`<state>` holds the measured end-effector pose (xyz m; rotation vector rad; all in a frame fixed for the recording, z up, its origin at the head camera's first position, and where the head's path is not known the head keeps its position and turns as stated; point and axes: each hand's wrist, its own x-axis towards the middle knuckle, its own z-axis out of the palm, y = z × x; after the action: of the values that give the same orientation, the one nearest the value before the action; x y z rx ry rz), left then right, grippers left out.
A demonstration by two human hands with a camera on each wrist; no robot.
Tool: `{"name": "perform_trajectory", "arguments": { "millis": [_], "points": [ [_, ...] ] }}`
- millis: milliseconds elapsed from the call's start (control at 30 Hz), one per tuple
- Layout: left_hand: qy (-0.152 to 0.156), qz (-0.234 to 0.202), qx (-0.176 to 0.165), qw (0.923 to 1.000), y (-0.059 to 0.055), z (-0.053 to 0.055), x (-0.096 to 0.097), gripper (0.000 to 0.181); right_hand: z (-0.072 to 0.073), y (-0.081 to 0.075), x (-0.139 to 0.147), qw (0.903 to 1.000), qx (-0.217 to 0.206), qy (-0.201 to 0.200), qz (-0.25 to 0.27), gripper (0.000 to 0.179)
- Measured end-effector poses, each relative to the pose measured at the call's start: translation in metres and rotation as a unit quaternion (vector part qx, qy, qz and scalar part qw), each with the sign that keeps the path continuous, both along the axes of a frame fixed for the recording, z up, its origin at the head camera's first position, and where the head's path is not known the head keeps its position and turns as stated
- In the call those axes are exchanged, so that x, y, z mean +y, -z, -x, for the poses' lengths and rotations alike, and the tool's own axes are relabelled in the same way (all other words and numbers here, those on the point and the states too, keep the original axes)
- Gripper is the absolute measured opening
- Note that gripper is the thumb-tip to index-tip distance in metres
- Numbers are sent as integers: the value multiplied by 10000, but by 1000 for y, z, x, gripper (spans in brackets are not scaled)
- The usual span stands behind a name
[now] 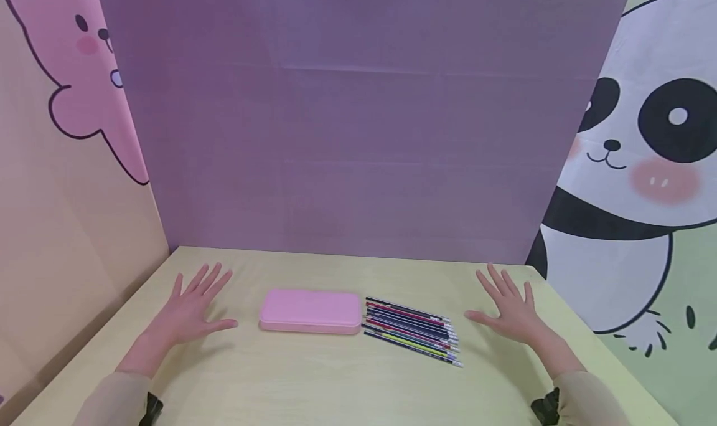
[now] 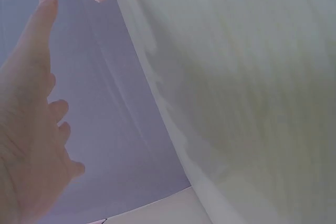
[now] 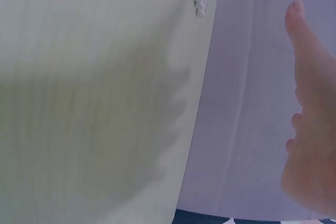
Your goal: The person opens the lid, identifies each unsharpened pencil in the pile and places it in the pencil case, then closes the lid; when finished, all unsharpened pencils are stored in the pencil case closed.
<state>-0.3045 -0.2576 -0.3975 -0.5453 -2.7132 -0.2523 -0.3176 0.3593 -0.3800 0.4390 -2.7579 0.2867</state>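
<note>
Hovering, fingers [image 1: 218,286] apart: left hand [image 1: 190,314] near pink case [image 1: 310,311], right hand [image 1: 514,314] near pencils [image 1: 411,327]

Childlike room, exact kind unclear: cartoon panda [image 1: 633,189], pink cartoon animal [image 1: 81,83] on walls [image 1: 61,227].

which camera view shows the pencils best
The head view: it shows the pencils at full length, lying side by side on the table next to the pink case. The right wrist view catches only their pale ends and a bit of the shafts at its top edge; the left wrist view shows none of them.
</note>
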Motion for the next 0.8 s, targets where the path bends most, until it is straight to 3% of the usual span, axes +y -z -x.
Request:
{"name": "perform_trajectory", "arguments": {
  "millis": [333,800],
  "points": [
    [375,-606,-522,9961,3,7,6,85,13,-1,-38,9986,35,-492,170,86],
    [697,-1443,-1246,9792,8,26,25,81,24,-9,-100,9912,-187,-1207,509,68]
  ]
}}
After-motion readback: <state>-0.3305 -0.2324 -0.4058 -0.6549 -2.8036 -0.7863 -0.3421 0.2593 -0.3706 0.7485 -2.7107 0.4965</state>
